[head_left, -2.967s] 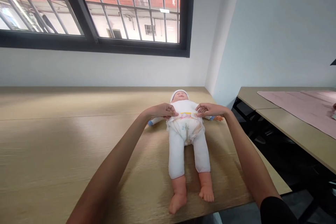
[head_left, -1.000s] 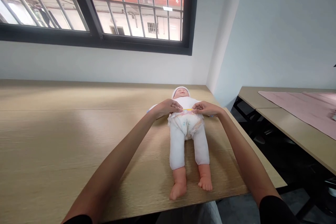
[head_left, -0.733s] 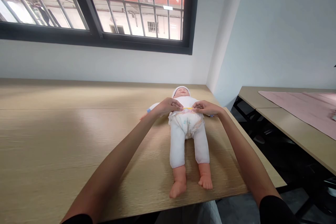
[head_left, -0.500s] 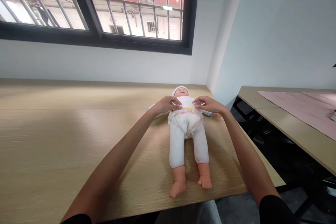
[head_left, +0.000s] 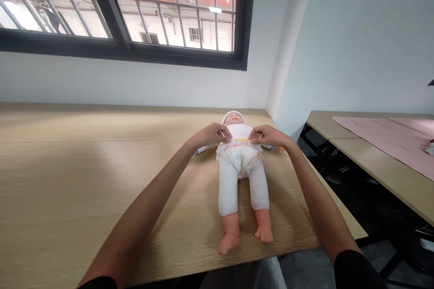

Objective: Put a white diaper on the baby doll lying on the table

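The worktop (head_left: 84, 176) lies open left of the left forearm (head_left: 145, 198); a narrow gap parts left hand (head_left: 213, 135) from right hand (head_left: 267, 135) over the doll (head_left: 242, 161). Clearance beneath is hard to judge; a wall (head_left: 135, 80) bars the far edge.

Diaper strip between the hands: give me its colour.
The strip on the diaper is yellow, best seen in the head view.

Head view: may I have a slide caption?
A doll lies face-up on a table, left hand and right hand at its diaper.

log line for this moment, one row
left hand: at diaper waist | right hand: at waist, opposite side | doll: face-up on table, white cap on
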`<state>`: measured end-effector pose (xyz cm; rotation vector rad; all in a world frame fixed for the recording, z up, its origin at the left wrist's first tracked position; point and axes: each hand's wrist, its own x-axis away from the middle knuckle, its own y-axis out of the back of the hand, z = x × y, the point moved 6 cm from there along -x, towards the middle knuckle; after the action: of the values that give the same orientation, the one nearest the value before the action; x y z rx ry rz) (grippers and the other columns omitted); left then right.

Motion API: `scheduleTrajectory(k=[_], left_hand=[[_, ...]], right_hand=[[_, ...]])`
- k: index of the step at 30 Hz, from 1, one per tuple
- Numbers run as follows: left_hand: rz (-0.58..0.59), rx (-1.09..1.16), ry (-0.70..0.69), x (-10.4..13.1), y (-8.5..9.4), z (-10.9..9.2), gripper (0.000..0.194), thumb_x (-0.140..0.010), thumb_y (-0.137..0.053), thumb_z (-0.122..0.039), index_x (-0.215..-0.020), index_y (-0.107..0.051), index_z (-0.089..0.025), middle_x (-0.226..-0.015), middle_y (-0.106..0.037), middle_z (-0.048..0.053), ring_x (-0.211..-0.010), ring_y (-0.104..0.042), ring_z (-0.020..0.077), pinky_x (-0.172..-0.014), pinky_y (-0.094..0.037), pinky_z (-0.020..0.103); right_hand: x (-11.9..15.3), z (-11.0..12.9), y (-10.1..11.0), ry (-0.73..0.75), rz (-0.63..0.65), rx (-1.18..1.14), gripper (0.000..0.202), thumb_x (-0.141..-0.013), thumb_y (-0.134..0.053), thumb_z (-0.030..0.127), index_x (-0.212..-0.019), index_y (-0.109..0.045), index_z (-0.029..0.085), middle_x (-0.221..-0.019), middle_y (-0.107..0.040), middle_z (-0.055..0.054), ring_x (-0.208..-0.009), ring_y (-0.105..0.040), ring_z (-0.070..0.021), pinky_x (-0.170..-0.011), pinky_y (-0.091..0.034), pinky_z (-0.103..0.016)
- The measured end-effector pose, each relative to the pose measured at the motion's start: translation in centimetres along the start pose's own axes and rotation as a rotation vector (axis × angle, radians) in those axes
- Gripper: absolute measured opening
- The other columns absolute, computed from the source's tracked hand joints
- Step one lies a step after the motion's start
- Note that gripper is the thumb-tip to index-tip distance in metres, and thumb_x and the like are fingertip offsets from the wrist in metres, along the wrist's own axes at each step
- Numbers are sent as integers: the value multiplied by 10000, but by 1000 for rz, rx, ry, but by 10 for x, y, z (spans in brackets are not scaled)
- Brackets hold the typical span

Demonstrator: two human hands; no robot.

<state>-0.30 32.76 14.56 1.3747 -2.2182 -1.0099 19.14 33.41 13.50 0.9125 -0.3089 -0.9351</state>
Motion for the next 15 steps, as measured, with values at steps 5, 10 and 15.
scheduleTrajectory(k=[5, 10, 15], left_hand=[[8, -9, -48, -2, -1, -1, 170, -675, -610, -318, -753, -686, -187, -855, -702, 38, -858, -609, 201, -774, -464, 308], [30, 12, -42, 2, -1, -5, 121, -675, -566, -265, -742, -626, -184, -837, -666, 27, -831, -600, 178, -750, -470, 288], [118, 22, -72, 1, 0, -1, 103, -684, -549, -249, -764, -580, -192, -842, -631, 18, -821, -579, 156, -734, -465, 269]], right_hand=[[-1, -5, -1, -22, -10, 13, 131, -760, -653, 237, -868, -676, 167, -929, -699, -64, -871, -639, -193, -753, -494, -298], [-1, -5, -2, -28, 3, 18, 156, -766, -661, 272, -876, -676, 163, -929, -695, -69, -865, -634, -193, -760, -489, -302], [-1, -1, -2, -15, 3, 40, 106, -775, -631, 240, -844, -665, 168, -896, -689, -52, -836, -622, -186, -743, -473, -297]])
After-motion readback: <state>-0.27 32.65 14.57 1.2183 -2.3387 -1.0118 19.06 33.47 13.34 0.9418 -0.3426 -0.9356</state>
